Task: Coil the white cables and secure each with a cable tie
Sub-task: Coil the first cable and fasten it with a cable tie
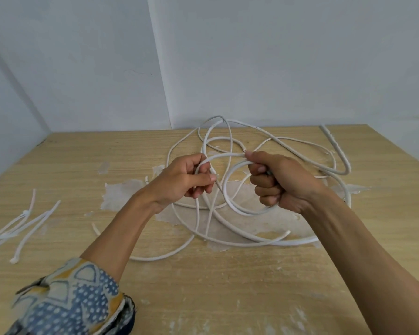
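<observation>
White cable [224, 187] held in a loop over the wooden table [203, 286].
At nine o'clock on the table lie loose cable ties [24, 212]. The left hand [184, 177] pinches the loop, fingers curled round it. The rest of the cable lies tangled from the centre toward one o'clock. The right hand [281, 182], at three o'clock from the left hand, is a fist clamped on the cable.

Light wood-grain table [228, 286], pretty beat up: the top layer has peeled off in a big pale patch [121, 192] around the middle, with smaller scuffs along the near edge. A loose tangle of white cables [228, 240] sprawls over that patch, from the middle toward the far edge. A thicker white cord [334, 146] comes in from the far right corner. A few cable ties [27, 228] lie by the left edge.
</observation>
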